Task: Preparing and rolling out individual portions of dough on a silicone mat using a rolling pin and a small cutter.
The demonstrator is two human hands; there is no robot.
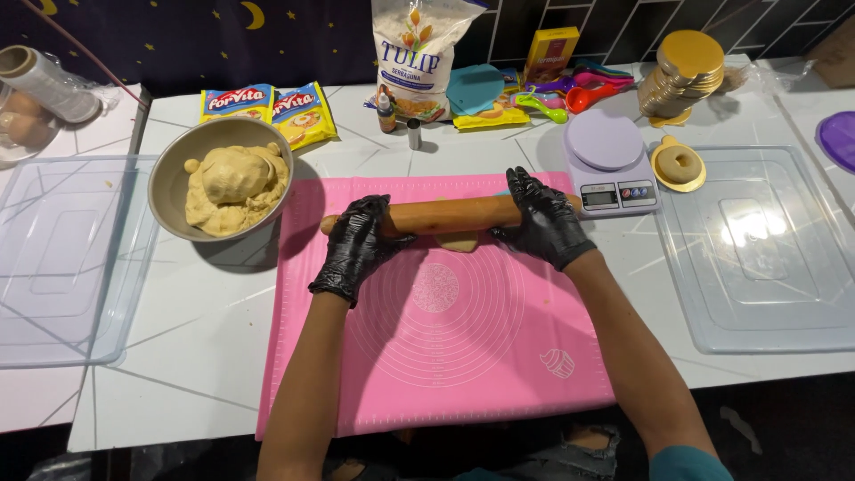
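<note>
Both my hands wear black gloves and press on a wooden rolling pin (450, 215) lying crosswise on a pink silicone baking mat (427, 356). My left hand (356, 242) covers the pin's left end, and my right hand (541, 219) covers its right end. A small flattened piece of tan dough (460, 240) peeks out under the pin's middle. To the left of the mat a metal bowl (169, 178) holds a large lump of the same dough (236, 183).
A lilac kitchen scale (610, 160) stands right of the mat, with a round gold-rimmed cutter (679, 165) beside it. Clear plastic lids (766, 258) (62, 258) lie at both sides. Flour bag, yellow packets, measuring spoons and stacked gold boards line the back.
</note>
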